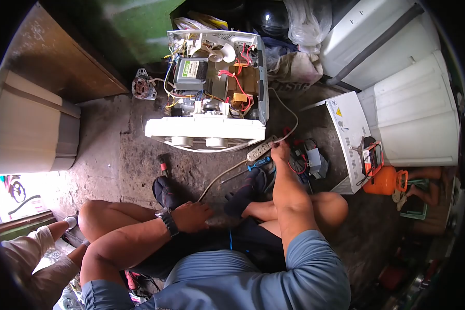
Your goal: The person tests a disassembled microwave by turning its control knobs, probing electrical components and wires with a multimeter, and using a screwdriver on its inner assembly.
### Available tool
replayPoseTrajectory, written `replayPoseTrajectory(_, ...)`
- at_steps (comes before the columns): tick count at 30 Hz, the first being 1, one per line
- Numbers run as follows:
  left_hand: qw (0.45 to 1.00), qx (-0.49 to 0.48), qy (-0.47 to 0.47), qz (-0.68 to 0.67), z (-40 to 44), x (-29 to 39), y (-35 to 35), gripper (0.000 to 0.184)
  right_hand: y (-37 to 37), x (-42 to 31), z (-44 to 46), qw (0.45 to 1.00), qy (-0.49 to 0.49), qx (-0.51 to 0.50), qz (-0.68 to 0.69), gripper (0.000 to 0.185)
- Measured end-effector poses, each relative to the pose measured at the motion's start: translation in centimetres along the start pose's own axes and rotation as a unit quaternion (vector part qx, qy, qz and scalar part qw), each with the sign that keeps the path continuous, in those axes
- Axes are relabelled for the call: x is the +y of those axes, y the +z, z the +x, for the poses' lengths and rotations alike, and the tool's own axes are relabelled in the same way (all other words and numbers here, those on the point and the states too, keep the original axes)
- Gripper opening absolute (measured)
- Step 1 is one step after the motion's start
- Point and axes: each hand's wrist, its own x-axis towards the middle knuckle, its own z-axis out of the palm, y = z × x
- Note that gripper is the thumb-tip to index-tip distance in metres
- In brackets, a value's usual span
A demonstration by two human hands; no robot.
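A microwave oven stands on the floor in front of me with its cover off, its transformer, fan and wiring exposed. From its right side runs a pale power cord that ends at my right hand. That hand's fingers are closed around the cord's end, at the right end of a white power strip; the plug itself is hidden. My left hand, below a wristwatch, lies over my lap with its fingers stretched out and nothing in it.
A blue-handled screwdriver lies beside the strip. Right of my hand are a grey box with leads, the white metal cover, an orange meter and an orange canister. A small motor sits left; another person's legs show lower left.
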Motion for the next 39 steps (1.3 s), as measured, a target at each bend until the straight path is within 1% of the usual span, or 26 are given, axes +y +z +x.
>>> replayPoseTrajectory(4, 1.000, 0.008, -0.001, 0.002, 0.1, -0.4, 0.5, 0.045, 1.0, 0.0, 0.0, 1.000, -0.007, 0.004, -0.011, 0.028)
replayPoseTrajectory(6, 1.000, -0.005, -0.002, 0.003, 0.1, -0.5, 0.3, 0.046, 0.9, -0.4, -0.4, 0.998, -0.022, 0.009, -0.054, 0.029)
replayPoseTrajectory(7, 1.000, -0.005, -0.004, 0.002, 0.1, -0.4, 0.3, 0.046, 0.8, -0.6, -0.5, 0.998, -0.024, 0.007, -0.053, 0.029)
replayPoseTrajectory(9, 1.000, -0.005, -0.005, -0.003, 0.1, -0.5, 0.3, 0.047, 0.2, -1.4, -0.5, 0.999, 0.013, -0.028, -0.020, 0.031)
replayPoseTrajectory(10, 1.000, -0.004, -0.007, -0.002, 0.2, -0.5, 0.2, 0.047, -0.3, -2.0, -0.6, 0.999, 0.011, -0.028, -0.019, 0.031)
replayPoseTrajectory(12, 1.000, -0.025, -0.009, -0.001, 0.2, -0.6, 0.1, 0.048, -0.6, -2.6, -1.2, 0.996, -0.006, -0.013, -0.084, 0.032)
replayPoseTrajectory(15, 1.000, -0.014, 0.000, 0.003, 0.3, -1.1, 1.0, 0.048, -0.6, -2.8, -1.2, 0.998, 0.000, -0.038, -0.042, 0.035)
replayPoseTrajectory(16, 1.000, -0.009, -0.006, 0.007, 0.3, -0.9, 0.9, 0.048, -0.1, -2.4, -1.1, 0.998, -0.009, -0.035, -0.054, 0.038)
replayPoseTrajectory(18, 0.996, -0.076, -0.039, -0.023, 0.7, -0.6, 0.1, 0.048, 0.1, -1.9, -1.2, 0.998, -0.001, -0.027, -0.053, 0.040)
replayPoseTrajectory(19, 0.997, -0.062, -0.048, -0.011, 0.7, -0.8, 0.6, 0.048, 0.1, -2.0, -0.9, 0.995, 0.029, -0.036, -0.091, 0.041)
replayPoseTrajectory(21, 0.999, 0.020, 0.005, -0.026, 0.6, -1.8, 2.0, 0.043, -0.2, -2.6, -0.9, 0.998, 0.016, -0.024, -0.063, 0.045)
replayPoseTrajectory(22, 0.999, -0.012, -0.020, -0.029, 0.5, -1.3, 0.7, 0.043, -0.4, -2.7, -0.9, 0.998, 0.029, -0.041, -0.037, 0.044)
replayPoseTrajectory(23, 0.999, -0.007, -0.023, -0.023, 0.7, -1.2, -0.3, 0.043, -0.4, -2.3, -0.9, 0.997, 0.015, -0.060, 0.042, 0.048)
replayPoseTrajectory(25, 0.995, -0.071, -0.061, -0.021, 1.0, -0.7, -1.4, 0.044, -0.1, -2.1, -1.6, 0.996, 0.051, -0.055, 0.038, 0.055)
replayPoseTrajectory(26, 0.996, -0.069, -0.059, -0.024, 1.0, -0.7, -1.6, 0.044, -0.3, -1.5, -2.1, 0.997, 0.051, -0.055, 0.034, 0.055)
replayPoseTrajectory(28, 0.998, 0.009, -0.041, -0.044, 1.3, -1.7, -2.1, 0.048, -0.4, -1.7, -2.1, 0.990, 0.112, -0.041, 0.071, 0.059)
replayPoseTrajectory(30, 0.991, 0.120, -0.019, -0.053, 0.9, -2.3, -2.5, 0.048, -0.5, -0.5, -2.0, 0.991, 0.114, -0.070, 0.017, 0.063)
replayPoseTrajectory(31, 0.991, 0.119, -0.035, -0.046, 0.7, -2.1, -3.5, 0.049, 2.0, 2.4, -0.4, 0.984, 0.118, -0.119, 0.069, 0.065)
replayPoseTrajectory(32, 0.991, 0.119, -0.055, -0.038, 0.6, -1.9, -4.4, 0.049, 4.4, 4.6, 0.9, 0.967, 0.152, -0.138, 0.154, 0.063)
replayPoseTrajectory(33, 0.988, 0.148, -0.044, -0.027, 0.3, -1.9, -4.9, 0.049, 7.7, 7.8, 2.6, 0.974, 0.090, -0.118, 0.171, 0.059)
replayPoseTrajectory(34, 0.984, 0.176, -0.029, -0.010, -0.2, -2.0, -5.6, 0.049, 6.7, 6.6, 2.0, 0.976, 0.081, -0.113, 0.165, 0.056)
replayPoseTrajectory(35, 0.980, 0.191, -0.055, -0.011, -1.2, -1.9, -6.5, 0.049, 3.7, 3.4, 0.5, 0.962, 0.122, -0.174, 0.174, 0.055)
replayPoseTrajectory(37, 0.988, 0.119, -0.092, -0.018, -3.5, -1.1, -9.1, 0.047, 2.9, 3.3, 0.8, 0.969, 0.095, -0.180, 0.141, 0.051)
replayPoseTrajectory(39, 0.972, 0.087, -0.149, -0.160, -10.2, -0.5, -13.2, 0.047, 0.3, 1.1, -0.2, 0.932, 0.187, -0.241, 0.194, 0.047)
